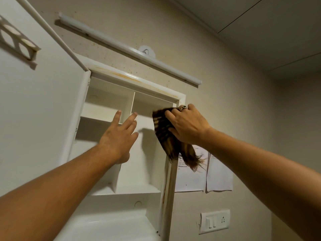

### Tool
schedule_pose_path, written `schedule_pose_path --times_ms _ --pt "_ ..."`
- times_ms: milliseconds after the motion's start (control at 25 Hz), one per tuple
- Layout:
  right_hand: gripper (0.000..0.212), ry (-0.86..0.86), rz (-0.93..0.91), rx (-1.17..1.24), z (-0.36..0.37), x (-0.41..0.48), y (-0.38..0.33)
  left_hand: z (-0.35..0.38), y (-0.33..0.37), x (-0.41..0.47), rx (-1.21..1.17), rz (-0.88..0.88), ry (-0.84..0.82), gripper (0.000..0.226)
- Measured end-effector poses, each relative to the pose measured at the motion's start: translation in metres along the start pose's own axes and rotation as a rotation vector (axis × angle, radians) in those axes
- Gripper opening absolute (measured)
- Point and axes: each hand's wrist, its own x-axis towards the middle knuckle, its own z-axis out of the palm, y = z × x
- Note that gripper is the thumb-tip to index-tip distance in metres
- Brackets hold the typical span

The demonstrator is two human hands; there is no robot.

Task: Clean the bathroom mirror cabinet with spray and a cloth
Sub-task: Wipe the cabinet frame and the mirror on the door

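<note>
We are wiping the upper right corner of the open mirror cabinet [139, 80], just right of the frame's centre. Our right hand [187, 126] lies flat on the dark brown cloth [163, 129], fingers spread and fairly straight, pressing it against the cabinet's right jamb rather than closing round it, while the frayed lower end hangs loose below the palm. Our left hand [118, 136] reaches toward the middle shelves with fingers apart and straight, holding nothing; we cannot tell whether it touches the shelf edge. The door [43, 101] stands swung wide at the left of the frame. No spray bottle is in view. To do this step well, we judge it best to bunch the dangling tail into the palm so the whole pad bears on the surface and does not drag over the papers [218, 174] stuck to the wall at right. Firm, overlapping strokes from the top corner downward should carry dirt away from parts already wiped. The orange streak [121, 75] along the top frame and the brown stain [165, 190] low on the right edge look stubborn and will likely want wetting and repeated passes. The left hand could brace on a shelf to steady the overhead reach, and we should stay clear of the tube light [132, 49] above.
</note>
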Motion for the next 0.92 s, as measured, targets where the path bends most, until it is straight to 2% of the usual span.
schedule_pose_path --times_ms 240,400,520,600,680,760,840,920 --pt "0.035 -0.036 -0.112 -0.201 0.009 0.001 0.006 0.002 -0.002 0.0 -0.015 -0.003 0.017 0.067" --pt "0.036 -0.032 -0.08 -0.017 0.012 -0.007 -0.009 0.004 -0.002 0.0 -0.031 0.001 0.035 0.066" --pt "0.036 -0.103 -0.189 0.14 0.024 -0.06 -0.068 0.003 -0.002 -0.001 -0.024 -0.008 0.034 0.067" --pt "0.034 -0.173 -0.26 0.153 0.027 -0.092 -0.09 0.0 -0.003 -0.002 -0.032 -0.003 0.017 0.069" --pt "0.042 -0.192 -0.333 0.104 0.023 -0.088 -0.069 -0.001 -0.003 -0.002 -0.045 0.004 0.009 0.069" --pt "0.039 -0.151 -0.257 0.017 0.012 -0.053 -0.032 0.0 -0.002 -0.001 -0.042 -0.004 0.015 0.067" --pt "0.028 -0.081 -0.076 -0.1 -0.003 -0.01 0.0 0.003 -0.001 -0.002 -0.038 -0.015 0.02 0.065" --pt "0.021 -0.064 0.086 -0.093 -0.002 0.015 -0.001 0.004 -0.001 -0.001 -0.024 -0.012 0.035 0.064"
